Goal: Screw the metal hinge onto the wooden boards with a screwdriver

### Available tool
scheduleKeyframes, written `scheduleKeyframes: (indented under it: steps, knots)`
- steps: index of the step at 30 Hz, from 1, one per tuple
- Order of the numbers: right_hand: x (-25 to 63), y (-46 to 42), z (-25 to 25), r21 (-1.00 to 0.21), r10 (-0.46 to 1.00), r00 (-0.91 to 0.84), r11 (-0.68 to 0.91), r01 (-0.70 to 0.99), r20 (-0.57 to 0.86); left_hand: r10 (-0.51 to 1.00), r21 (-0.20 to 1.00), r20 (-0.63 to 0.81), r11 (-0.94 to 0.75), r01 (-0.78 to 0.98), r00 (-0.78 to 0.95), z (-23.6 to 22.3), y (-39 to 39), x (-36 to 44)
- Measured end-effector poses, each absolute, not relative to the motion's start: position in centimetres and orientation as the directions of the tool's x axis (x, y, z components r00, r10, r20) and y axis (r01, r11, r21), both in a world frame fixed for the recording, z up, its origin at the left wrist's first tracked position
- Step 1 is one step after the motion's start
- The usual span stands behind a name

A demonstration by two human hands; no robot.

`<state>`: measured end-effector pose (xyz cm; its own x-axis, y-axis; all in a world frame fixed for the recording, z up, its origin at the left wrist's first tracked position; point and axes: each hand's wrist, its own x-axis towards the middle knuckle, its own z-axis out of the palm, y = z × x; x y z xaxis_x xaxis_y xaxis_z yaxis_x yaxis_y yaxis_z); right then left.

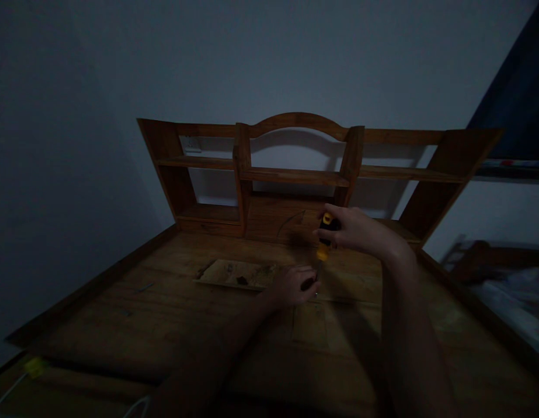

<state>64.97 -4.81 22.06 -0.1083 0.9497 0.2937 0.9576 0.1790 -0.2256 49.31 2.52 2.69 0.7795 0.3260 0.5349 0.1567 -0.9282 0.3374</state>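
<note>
My right hand (345,227) is wrapped round the yellow and black handle of a screwdriver (322,252), which points down at the wooden desktop. Low beside its metal shaft is my left hand (295,284), with thumb and fingers curled together at the shaft's lower end. What the left fingertips pinch is hidden. A small shiny spot, perhaps a screw (315,294), shows just under them. The spot lies near a pale wooden strip (310,325) on the desktop. Left of the left hand lies a flat board (237,273) with dark, damaged patches.
A wooden shelf unit (290,174) with several compartments stands along the back, against the wall. On the left of the desktop (165,313) lies a thin metal piece (144,287). A yellow object (35,367) with a white cord is at the lower left. The room is dim.
</note>
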Motion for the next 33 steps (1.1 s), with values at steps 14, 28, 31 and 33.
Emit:
scheduleKeyframes:
  steps: [14,28,31,33]
  knots:
    - [65.5,-5.0,22.2,-0.214,0.942,-0.097,0.172,0.962,0.321,0.316,0.331,0.536,-0.932,0.15,0.783,2.9,2.5,49.3]
    - [65.3,-4.4,21.6,-0.155,0.942,-0.12,0.175,0.972,0.314,0.331,0.314,0.529,-0.932,0.181,0.781,2.7,2.5,49.3]
    - [65.3,-4.3,21.5,-0.126,0.944,-0.056,0.102,0.987,0.326,0.326,0.313,0.532,-0.933,0.176,0.781,2.7,2.5,49.3]
    - [65.3,-4.6,21.8,-0.168,0.952,-0.069,0.124,0.978,0.298,0.316,0.316,0.536,-0.935,0.16,0.783,2.8,2.6,49.3]
